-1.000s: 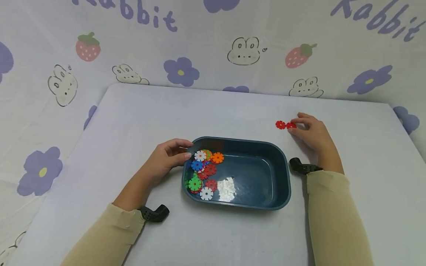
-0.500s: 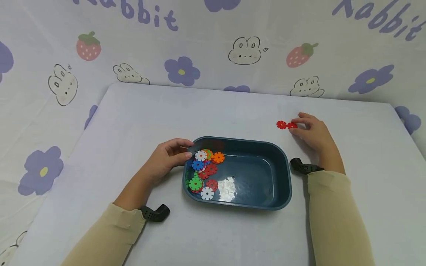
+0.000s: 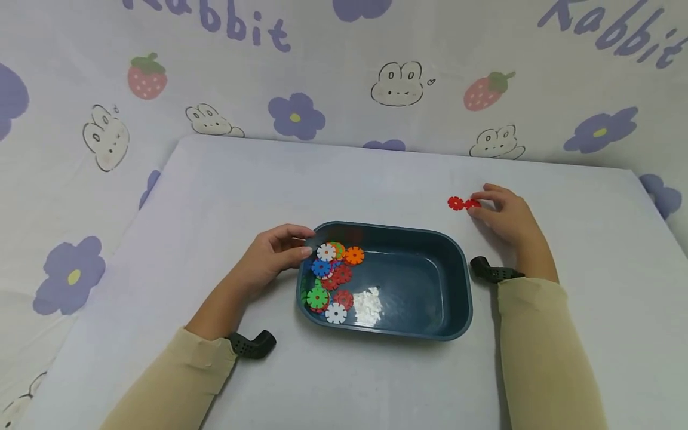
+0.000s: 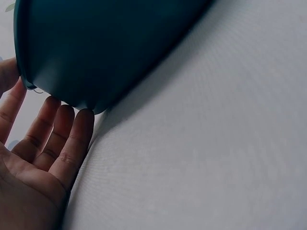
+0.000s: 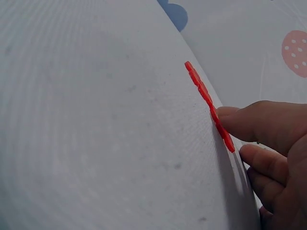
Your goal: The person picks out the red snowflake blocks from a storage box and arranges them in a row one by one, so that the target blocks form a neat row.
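Observation:
My right hand (image 3: 507,218) pinches one end of two joined red interlocking discs (image 3: 455,203) between thumb and index finger. Edge-on, the red discs (image 5: 204,91) look like a thin strip in the right wrist view, close to the table surface. My left hand (image 3: 266,257) rests against the left end of a dark teal plastic basin (image 3: 384,229). Seen from the left wrist, the fingertips touch the outer wall of the basin (image 4: 96,48), with the thumb by its rim. Loose notched discs (image 3: 321,267) in white, blue, green, orange and red lie heaped at the basin's left end.
A white cloth covers the table (image 3: 269,191). Behind it hangs a curtain (image 3: 333,65) printed with rabbits, strawberries and flowers. A black wrist mount (image 3: 252,345) sits on the left wrist, and another black mount (image 3: 491,272) on the right.
Both hands keep their places, and the red discs stay in the right hand. The whole head view has shifted very slightly.

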The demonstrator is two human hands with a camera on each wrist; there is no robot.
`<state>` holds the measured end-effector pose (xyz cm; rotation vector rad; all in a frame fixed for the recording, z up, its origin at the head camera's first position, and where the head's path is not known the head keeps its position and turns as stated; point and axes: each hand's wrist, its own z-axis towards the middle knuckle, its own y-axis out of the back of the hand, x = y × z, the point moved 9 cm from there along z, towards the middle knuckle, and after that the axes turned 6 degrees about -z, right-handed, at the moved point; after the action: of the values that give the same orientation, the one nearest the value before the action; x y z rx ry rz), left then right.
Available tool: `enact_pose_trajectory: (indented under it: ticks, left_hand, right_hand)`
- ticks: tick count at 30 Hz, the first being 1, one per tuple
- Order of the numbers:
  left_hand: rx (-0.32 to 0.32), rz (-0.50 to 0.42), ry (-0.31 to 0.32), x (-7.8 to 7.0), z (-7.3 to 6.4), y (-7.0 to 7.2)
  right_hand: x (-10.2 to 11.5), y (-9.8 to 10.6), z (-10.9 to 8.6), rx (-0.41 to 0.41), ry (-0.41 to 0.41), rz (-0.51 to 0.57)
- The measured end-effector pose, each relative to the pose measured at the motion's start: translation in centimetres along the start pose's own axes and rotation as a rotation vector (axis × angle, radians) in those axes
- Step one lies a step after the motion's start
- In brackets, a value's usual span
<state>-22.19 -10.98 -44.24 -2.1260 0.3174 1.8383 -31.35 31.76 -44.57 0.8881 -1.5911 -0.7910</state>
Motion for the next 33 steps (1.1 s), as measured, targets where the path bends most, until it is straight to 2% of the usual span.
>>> enact_pose_trajectory:
  ticks: [6, 11, 15, 20, 23, 27, 31, 33]
  left_hand:
    - [0.0, 0.01, 0.013, 0.2, -0.1, 0.2]
    - [-0.003, 0.004, 0.019, 0.4, -0.1, 0.3]
    - [-0.001, 0.019, 0.024, 0.2, -0.1, 0.2]
    - [0.006, 0.031, 0.02, 0.3, 0.1, 0.4]
    - [0.011, 0.027, 0.011, 0.2, 0.1, 0.5]
    - [0.016, 0.022, 0.003, 0.1, 0.0, 0.8]
    - [0.035, 0.03, -0.008, 0.1, 0.1, 0.8]
    - [0.049, 0.03, -0.012, 0.1, 0.2, 0.7]
  right_hand:
    - [-0.2, -0.1, -0.1, -0.007, -0.028, 0.038]
    - [0.4, 1.0, -0.6, -0.002, -0.062, 0.11]
    - [2.3, 2.9, -1.8, -0.038, -0.014, 0.147]
    - [6.5, 6.2, -3.9, -0.137, 0.096, 0.132]
    - [10.2, 8.2, -5.7, -0.229, 0.23, 0.143]
    - [16.0, 9.6, -8.9, -0.308, 0.52, 0.228]
    - [21.4, 8.8, -12.2, -0.273, 0.81, 0.285]
    - [23.6, 7.7, -13.1, -0.203, 0.891, 0.286]
